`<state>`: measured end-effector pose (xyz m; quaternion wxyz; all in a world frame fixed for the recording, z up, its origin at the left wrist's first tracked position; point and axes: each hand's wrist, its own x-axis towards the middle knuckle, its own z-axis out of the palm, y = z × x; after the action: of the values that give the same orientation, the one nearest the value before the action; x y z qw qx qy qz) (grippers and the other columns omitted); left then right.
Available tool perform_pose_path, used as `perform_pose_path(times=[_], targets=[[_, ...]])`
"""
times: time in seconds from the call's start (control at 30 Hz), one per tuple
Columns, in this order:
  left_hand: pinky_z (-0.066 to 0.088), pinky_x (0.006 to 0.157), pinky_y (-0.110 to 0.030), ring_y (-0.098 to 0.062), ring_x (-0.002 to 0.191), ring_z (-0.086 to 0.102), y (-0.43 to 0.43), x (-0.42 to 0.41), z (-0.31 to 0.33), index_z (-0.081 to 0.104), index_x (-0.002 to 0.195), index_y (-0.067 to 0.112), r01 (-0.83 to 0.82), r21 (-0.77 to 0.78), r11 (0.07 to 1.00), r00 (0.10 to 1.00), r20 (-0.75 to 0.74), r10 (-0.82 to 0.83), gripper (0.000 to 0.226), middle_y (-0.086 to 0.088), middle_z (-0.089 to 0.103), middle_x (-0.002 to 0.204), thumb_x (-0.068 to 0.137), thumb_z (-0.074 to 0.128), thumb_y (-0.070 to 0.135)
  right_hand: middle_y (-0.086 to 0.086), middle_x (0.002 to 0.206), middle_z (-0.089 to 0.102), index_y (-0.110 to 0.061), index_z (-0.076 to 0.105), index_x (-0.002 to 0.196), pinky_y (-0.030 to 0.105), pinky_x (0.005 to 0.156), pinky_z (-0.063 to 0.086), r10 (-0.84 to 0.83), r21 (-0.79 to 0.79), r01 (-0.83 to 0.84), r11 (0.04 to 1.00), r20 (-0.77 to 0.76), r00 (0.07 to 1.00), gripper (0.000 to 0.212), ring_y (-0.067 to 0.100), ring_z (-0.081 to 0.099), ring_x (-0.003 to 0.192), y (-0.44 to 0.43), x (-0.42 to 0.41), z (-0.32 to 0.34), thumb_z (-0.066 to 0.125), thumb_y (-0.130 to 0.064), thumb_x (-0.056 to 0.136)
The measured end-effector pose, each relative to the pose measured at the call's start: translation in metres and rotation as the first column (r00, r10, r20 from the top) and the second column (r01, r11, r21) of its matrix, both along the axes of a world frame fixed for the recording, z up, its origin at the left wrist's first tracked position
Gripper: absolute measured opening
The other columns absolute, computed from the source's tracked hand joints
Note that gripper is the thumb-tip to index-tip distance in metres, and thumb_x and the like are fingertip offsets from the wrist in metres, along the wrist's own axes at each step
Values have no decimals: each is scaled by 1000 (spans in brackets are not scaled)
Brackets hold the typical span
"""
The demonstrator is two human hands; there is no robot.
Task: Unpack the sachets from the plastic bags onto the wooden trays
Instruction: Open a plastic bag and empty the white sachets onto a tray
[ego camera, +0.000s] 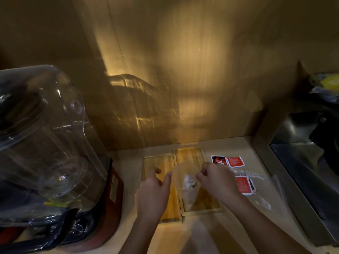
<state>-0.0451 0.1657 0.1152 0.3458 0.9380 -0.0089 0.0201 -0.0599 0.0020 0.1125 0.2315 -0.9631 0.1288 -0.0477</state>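
Observation:
Two wooden trays lie side by side on the counter, the left tray (156, 163) and the right tray (190, 154). Above the right tray hangs a clear plastic bag (189, 187) with pale sachets in its lower part. My left hand (154, 191) pinches the bag's left top edge and my right hand (216, 180) grips its right top edge. Right of the trays two red sachets (227, 161) lie loose on the counter. A second plastic bag (260, 187) holding red sachets (244, 185) lies flat beside them.
A large blender with a clear cover (44, 136) and dark red base fills the left. A steel sink (308, 162) borders the counter on the right. A wooden wall (183, 70) rises just behind the trays.

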Motion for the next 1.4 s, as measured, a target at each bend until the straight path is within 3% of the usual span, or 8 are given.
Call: perform_pose_path(times=[0.2,0.37,0.73,0.83,0.93,1.07,1.23,1.4], targets=[[52,74,-31,-13,84,66,-10,-18,4,46,122,43,373,86,924,926,-101,-364,41,8,68,86,84,55,52,0,57,49,-20,39,49,30,60,37,-110,181,111,977,-13,994,35,30,60,74,-2,6,-4,55,-28,79],[53,80,-33,-12,96,62,-18,-11,-10,47,124,39,366,169,915,930,-30,-367,34,9,57,115,91,49,44,-4,51,45,-19,41,49,30,60,37,-77,216,74,974,8,997,35,28,59,70,-2,5,-5,56,-28,79],[50,73,-32,-13,85,63,-18,15,-9,66,86,20,386,62,920,912,124,-391,7,4,68,88,86,59,19,3,51,49,-13,44,46,35,58,38,-138,402,102,910,63,988,36,24,52,59,-18,6,-11,60,-21,78],[44,70,-19,-12,86,64,-19,25,6,69,90,14,449,90,889,867,196,-458,13,1,71,92,87,57,11,3,49,51,1,56,56,33,57,37,-160,578,54,814,134,978,39,17,49,52,-25,4,-8,61,-25,85],[41,64,-13,-8,82,63,-19,34,24,71,91,11,466,106,878,831,288,-476,15,0,73,91,87,57,8,-10,38,48,-11,58,57,24,50,32,-271,744,56,666,171,947,31,1,41,40,-38,2,-12,59,-14,87],[50,67,-23,-12,80,67,-14,43,50,71,85,12,557,144,818,735,372,-566,16,1,73,85,83,55,12,-1,70,60,-12,62,74,4,48,39,-238,840,50,541,96,967,24,2,56,59,-54,-4,-30,58,12,80],[47,74,-10,-1,84,61,-9,47,88,70,90,12,676,168,717,621,395,-677,16,13,63,84,85,55,11,4,98,70,-14,65,98,19,77,50,28,910,6,415,-19,999,47,18,63,95,-54,-10,-54,78,1,55],[52,76,-17,-6,88,63,-11,48,107,69,90,13,615,-43,787,728,414,-547,12,10,66,83,86,60,8,5,97,76,-13,69,98,28,82,52,91,951,15,310,-46,995,55,18,69,94,-49,-7,-62,83,-20,45]])
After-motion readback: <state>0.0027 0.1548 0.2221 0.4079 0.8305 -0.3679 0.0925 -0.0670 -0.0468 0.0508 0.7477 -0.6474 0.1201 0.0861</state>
